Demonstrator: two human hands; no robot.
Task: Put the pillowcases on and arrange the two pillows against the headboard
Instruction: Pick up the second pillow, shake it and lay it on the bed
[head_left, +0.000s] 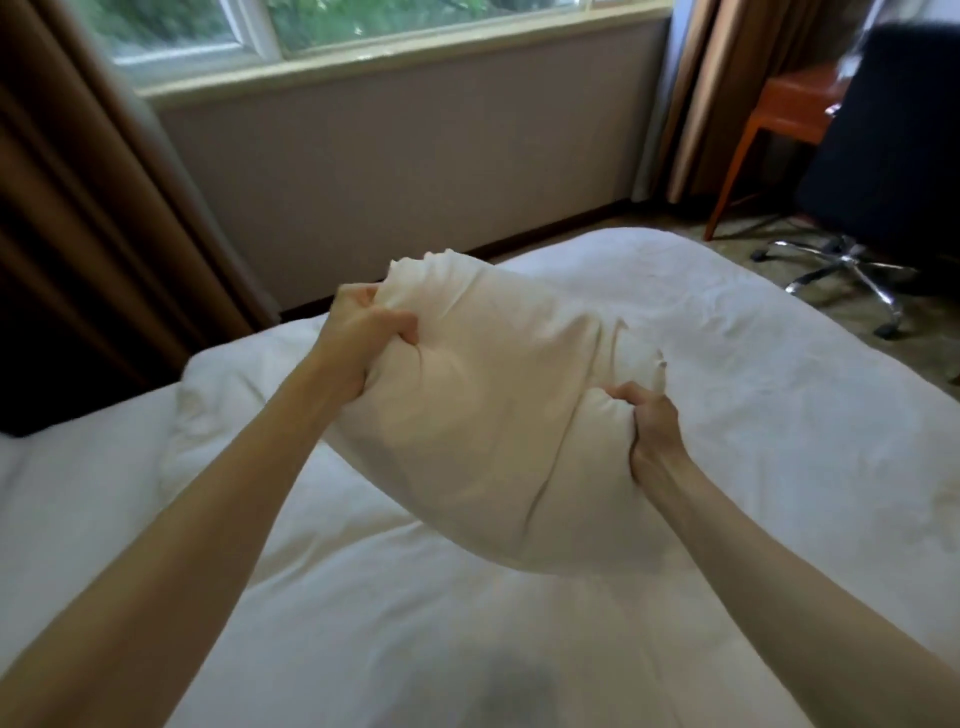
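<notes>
The left hand (366, 340) is clenched into a fist on the upper left edge of the pillow (483, 415), with the fabric bunched between the curled fingers and the thumb. The right hand (652, 426) is likewise closed tight, gripping a fold of cloth on the pillow's right side, lower than the left hand, so the pillow hangs tilted between the two bare forearms. The pillow is cream-white and plump, creased where the fists dig in, and it is held up in the air above the bed (779, 441), not resting on it. Whether it already wears its case cannot be told. The bed below is covered with a rumpled white duvet that fills the lower part of the view. Beyond the bed runs a plain grey wall under a window (311, 26), with brown curtains (78, 208) on both sides. To the right, on the floor, stands an office chair (883, 171) with a dark seat back and a shiny star base, and behind it an orange table (779, 111).
</notes>
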